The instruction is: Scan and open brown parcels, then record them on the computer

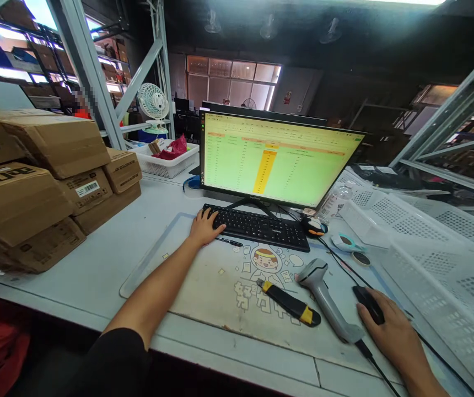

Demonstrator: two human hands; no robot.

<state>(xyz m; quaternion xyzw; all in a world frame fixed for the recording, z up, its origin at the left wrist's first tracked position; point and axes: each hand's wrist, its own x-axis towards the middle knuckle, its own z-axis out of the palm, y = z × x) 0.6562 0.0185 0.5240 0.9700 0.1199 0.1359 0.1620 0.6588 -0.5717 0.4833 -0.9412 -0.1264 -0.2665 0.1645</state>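
My left hand [205, 227] rests with fingers spread on the left end of a black keyboard [262, 227]. Under that hand's edge lies a dark pen [231, 241]. At the right, my right hand [394, 325] is wrapped over a black computer mouse [368, 304]. Between my arms, a yellow and black utility knife [289, 303] and a grey barcode scanner [330, 303] lie on a printed desk mat [204, 292]. Behind the keyboard stands a monitor [278, 160] showing a spreadsheet with one yellow column.
Cardboard boxes [17, 204] are stacked on the left of the table. White perforated baskets [439, 264] line the right side. A white basket [171, 162] holding a red item stands behind, near a fan [153, 102]. A tape roll [344, 241] and a plastic bottle [336, 201] sit right of the keyboard.
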